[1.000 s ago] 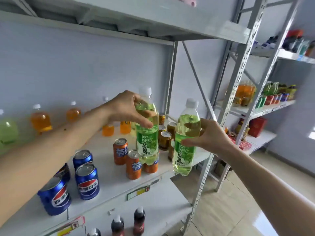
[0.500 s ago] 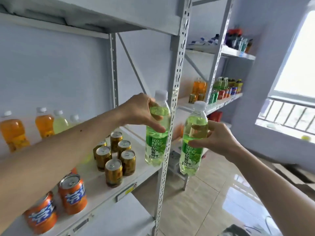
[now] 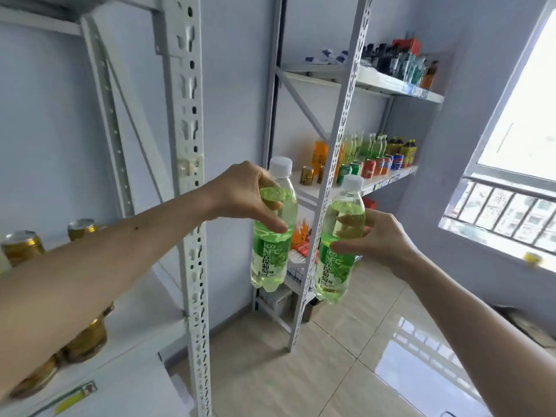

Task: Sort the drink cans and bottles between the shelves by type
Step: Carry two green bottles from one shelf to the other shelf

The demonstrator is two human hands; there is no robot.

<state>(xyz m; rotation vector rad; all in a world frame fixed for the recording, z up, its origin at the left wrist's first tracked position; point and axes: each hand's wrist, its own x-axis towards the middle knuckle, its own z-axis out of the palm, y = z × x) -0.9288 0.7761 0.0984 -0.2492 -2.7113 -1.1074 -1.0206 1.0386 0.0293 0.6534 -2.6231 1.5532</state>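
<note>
Green bottles fill both our hands at frame centre. Our left hand [image 3: 240,197] grips one bottle [image 3: 272,236] near its shoulder; our right hand [image 3: 379,239] wraps the other bottle [image 3: 338,251].

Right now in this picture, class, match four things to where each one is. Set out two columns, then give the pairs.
Things:
1. left hand
2. right hand
3. gold cans
4. window

Places:
A. far right of the room
B. gripping the bottle with the higher cap
C. on the near shelf at left
D. gripping the bottle with the lower cap

Pairs: 1-B, 2-D, 3-C, 4-A
</note>
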